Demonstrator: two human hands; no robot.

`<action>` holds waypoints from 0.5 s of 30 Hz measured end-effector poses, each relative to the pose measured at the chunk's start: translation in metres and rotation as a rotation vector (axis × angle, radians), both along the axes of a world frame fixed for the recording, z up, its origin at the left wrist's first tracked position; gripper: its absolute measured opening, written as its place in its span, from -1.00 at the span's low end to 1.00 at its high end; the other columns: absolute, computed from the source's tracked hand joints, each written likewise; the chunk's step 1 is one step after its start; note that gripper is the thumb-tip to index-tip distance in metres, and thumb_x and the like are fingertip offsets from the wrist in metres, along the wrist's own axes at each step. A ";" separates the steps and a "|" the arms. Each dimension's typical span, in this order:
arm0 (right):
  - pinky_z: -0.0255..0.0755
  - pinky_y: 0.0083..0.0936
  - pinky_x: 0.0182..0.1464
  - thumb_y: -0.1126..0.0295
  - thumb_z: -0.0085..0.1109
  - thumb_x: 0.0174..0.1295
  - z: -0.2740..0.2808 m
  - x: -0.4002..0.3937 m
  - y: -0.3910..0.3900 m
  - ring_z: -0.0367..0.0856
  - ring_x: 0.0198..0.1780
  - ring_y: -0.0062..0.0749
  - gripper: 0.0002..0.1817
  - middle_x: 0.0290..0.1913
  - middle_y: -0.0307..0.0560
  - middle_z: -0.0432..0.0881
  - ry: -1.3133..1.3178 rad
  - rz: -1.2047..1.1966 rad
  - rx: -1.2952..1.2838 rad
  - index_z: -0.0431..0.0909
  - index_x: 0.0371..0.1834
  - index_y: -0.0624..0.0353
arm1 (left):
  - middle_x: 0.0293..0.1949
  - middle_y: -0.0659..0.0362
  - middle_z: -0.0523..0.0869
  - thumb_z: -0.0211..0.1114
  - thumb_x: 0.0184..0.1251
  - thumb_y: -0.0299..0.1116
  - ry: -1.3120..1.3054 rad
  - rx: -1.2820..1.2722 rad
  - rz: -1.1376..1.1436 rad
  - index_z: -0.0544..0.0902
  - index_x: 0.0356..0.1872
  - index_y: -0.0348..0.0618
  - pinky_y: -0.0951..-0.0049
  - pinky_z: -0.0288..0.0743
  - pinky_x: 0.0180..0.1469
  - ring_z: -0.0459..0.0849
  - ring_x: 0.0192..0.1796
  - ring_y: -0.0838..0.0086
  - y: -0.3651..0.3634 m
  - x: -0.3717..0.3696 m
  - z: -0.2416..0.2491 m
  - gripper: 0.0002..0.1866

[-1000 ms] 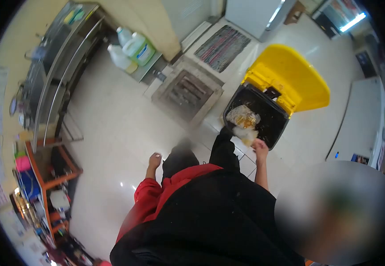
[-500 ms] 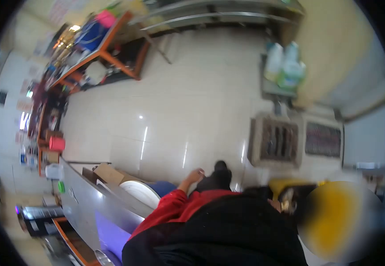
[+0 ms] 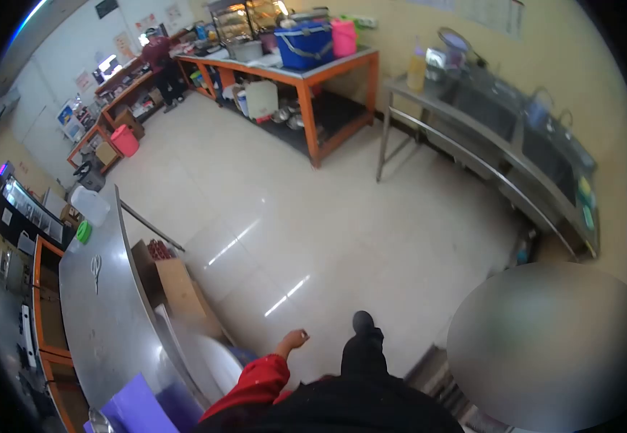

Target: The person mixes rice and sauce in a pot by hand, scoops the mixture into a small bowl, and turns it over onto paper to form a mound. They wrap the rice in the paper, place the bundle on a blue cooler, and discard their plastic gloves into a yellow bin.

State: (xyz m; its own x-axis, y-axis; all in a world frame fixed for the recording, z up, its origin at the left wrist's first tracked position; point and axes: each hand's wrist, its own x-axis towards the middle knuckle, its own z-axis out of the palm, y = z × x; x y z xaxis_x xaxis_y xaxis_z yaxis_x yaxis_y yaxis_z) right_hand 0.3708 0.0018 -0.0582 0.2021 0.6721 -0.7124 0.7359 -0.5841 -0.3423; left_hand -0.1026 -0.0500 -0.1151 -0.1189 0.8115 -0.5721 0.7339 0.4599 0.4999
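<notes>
My left hand [image 3: 297,338] hangs low beside my body, over the tiled floor, at the end of a red sleeve [image 3: 264,375]. Its fingers are curled, and whether anything is in them is too small to tell. A cardboard box [image 3: 183,289] and the edge of a steel table [image 3: 129,317] are nearest to it on the left. My right hand does not show. A dark shoe [image 3: 362,322] sticks out in front of my black clothing. A large blurred oval covers the lower right.
Scissors [image 3: 96,273] and a purple sheet [image 3: 140,405] lie on the steel table. Ahead stands an orange-framed table [image 3: 310,115] with a blue tub [image 3: 305,46]. A steel sink unit [image 3: 472,115] lines the right wall. Another person [image 3: 157,56] stands far back left.
The view has swung to the right and up, bringing in the whole sink unit, the orange-framed table and a distant person. The floor drain area has moved down, largely out of sight.
</notes>
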 end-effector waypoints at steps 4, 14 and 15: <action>0.45 -0.29 -0.29 0.12 -0.23 0.14 -0.033 -0.073 0.138 0.60 -0.41 -0.20 -0.52 -0.48 0.04 0.61 -0.038 0.253 -0.077 0.62 -0.56 0.24 | -0.29 -0.02 0.68 0.16 0.19 -0.06 -0.014 0.045 0.146 0.62 -0.20 -0.14 0.27 0.48 -0.09 0.65 -0.19 0.16 0.045 -0.075 -0.001 -0.64; 0.48 -0.23 -0.19 0.39 -0.04 -0.01 -0.082 -0.296 0.510 0.63 -0.26 -0.12 -0.77 -0.34 0.07 0.65 -0.351 1.141 0.072 0.64 -0.50 0.22 | -0.36 -0.01 0.69 0.18 0.12 -0.17 -0.332 0.165 1.058 0.62 -0.24 -0.20 0.25 0.50 -0.14 0.66 -0.25 0.17 0.072 -0.182 0.021 -0.68; 0.49 -0.30 -0.28 0.32 -0.01 0.04 -0.068 -0.348 0.546 0.62 -0.39 -0.21 -0.76 -0.43 0.01 0.64 -0.142 0.973 0.297 0.64 -0.46 0.20 | -0.37 0.00 0.69 0.18 0.11 -0.17 -0.398 0.191 1.102 0.62 -0.26 -0.20 0.25 0.50 -0.15 0.66 -0.25 0.18 0.074 -0.196 0.015 -0.69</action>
State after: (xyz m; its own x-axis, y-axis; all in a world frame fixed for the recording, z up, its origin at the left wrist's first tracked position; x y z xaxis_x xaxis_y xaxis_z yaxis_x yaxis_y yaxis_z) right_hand 0.0230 0.5481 -0.1262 -0.4552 0.7351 -0.5025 0.8904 0.3811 -0.2490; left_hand -0.2983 0.0239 -0.1002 -0.6479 0.4592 -0.6077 -0.2337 0.6396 0.7324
